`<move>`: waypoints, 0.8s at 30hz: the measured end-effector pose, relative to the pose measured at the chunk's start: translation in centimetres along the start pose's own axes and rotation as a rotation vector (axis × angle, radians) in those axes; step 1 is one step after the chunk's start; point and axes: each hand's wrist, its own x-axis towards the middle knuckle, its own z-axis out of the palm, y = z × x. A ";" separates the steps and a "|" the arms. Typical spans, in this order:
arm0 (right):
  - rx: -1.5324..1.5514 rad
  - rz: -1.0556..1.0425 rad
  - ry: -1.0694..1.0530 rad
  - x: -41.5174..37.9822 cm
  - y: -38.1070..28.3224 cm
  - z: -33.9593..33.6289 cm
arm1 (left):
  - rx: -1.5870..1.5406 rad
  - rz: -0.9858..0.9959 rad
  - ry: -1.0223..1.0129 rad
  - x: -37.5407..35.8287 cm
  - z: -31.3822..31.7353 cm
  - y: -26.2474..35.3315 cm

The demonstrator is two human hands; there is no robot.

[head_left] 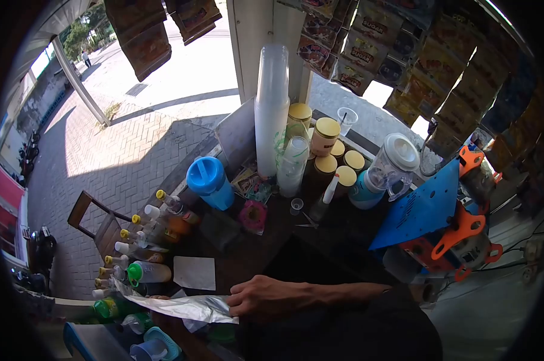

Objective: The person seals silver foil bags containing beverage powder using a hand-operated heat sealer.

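Note:
A crumpled, silvery plastic bag (190,308) stretches across the front of the dark counter. At its right end, the curled fingers of my right hand (263,296) grip the edge. My left hand (159,297) is mostly covered by the bag at the left; only a bit of skin shows, so its fingers are hidden. A white sheet of paper (194,273) lies flat just beyond the bag. Close to my left hand stands a bottle with a green cap (148,272), beside a row of yellow- and white-capped bottles (141,236).
Further back are a blue lidded pitcher (209,182), a tall stack of plastic cups (272,114), several yellow-lidded jars (326,135) and a blender (386,171). An orange-and-blue machine (431,219) stands right. Sachets (368,48) hang above. A blue basket (163,346) sits front left.

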 end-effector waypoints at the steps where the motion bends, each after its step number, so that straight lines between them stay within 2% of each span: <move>1: -0.020 0.050 0.002 -0.2 0.5 -0.3 | 0.001 -0.002 0.000 0.9 2.1 2.3; 2: -0.034 0.105 0.016 -0.2 1.0 -0.6 | 0.240 -0.109 0.151 1.8 4.1 4.7; 3: -0.181 0.252 -0.004 -0.1 1.2 -2.2 | 0.472 -0.208 0.308 2.3 5.2 5.8; 4: -0.127 0.227 0.045 -0.4 1.9 -2.2 | 0.457 -0.147 0.359 2.8 5.5 6.2; 6: 0.045 0.173 0.084 -0.7 1.9 -1.7 | 0.780 -0.112 0.318 3.4 6.5 8.1; 10: -0.013 0.243 0.188 -1.0 0.9 -1.4 | 0.886 0.028 0.364 3.5 5.5 8.6; 12: 0.047 0.340 0.098 -2.0 1.9 1.2 | 1.338 -0.233 0.120 3.7 4.5 9.8; 13: 0.014 0.351 0.104 -2.5 2.2 1.6 | 1.196 -0.316 0.271 4.0 5.4 10.6; 14: 0.012 0.338 0.105 -2.4 2.6 1.9 | 1.198 -0.310 0.283 4.3 5.6 10.2; 16: 0.202 0.302 0.246 -2.6 3.3 2.4 | 0.049 -0.301 0.561 3.8 6.0 9.2; 17: 0.147 0.295 0.263 -2.7 4.1 2.6 | 0.053 -0.299 0.566 3.5 6.0 9.5; 18: 0.144 0.289 0.270 -3.0 5.1 3.2 | 0.360 -0.172 0.539 3.4 5.9 9.9; 20: 0.640 0.470 0.352 -4.2 7.1 5.4 | 0.968 0.088 0.461 3.0 5.9 11.0; 21: 0.705 0.430 0.340 -5.1 9.1 7.3 | 0.973 0.088 0.459 2.7 5.8 12.1; 22: 0.703 0.428 0.340 -4.9 8.7 7.2 | 1.025 0.121 0.400 2.7 6.1 13.4; 24: 0.258 0.544 0.475 -4.2 7.4 6.8 | 1.080 0.155 0.347 2.7 7.3 15.6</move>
